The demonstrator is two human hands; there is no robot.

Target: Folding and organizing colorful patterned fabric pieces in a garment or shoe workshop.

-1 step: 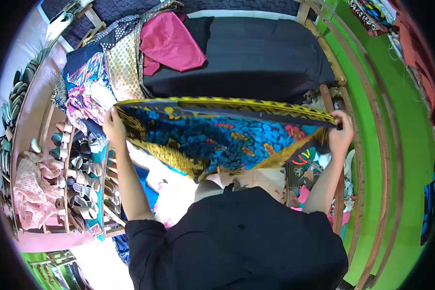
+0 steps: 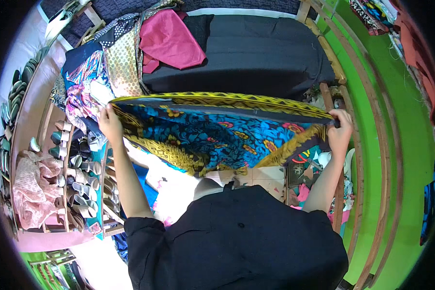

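A patterned cloth (image 2: 217, 137), blue and black with red and yellow flowers and a yellow-and-black border, hangs stretched between my two hands in front of my body. My left hand (image 2: 110, 126) is closed on its upper left corner. At the upper right corner my right hand (image 2: 340, 129) pinches the border. The upper edge runs nearly straight from hand to hand, while the lower part sags in folds. Beyond it is a table-like surface covered in black cloth (image 2: 256, 48).
A crimson cloth (image 2: 171, 41) and a gold dotted fabric (image 2: 123, 65) lie at the far left. Racks of shoes (image 2: 84, 186) and a pink lace cloth (image 2: 36, 188) stand on the left. Wooden rails (image 2: 379, 145) run along the green wall at right. Scraps of fabric lie near the floor.
The cloth's upper edge has risen slightly and bows a little more. My left hand has shifted slightly left, and the cloth is spread a bit wider.
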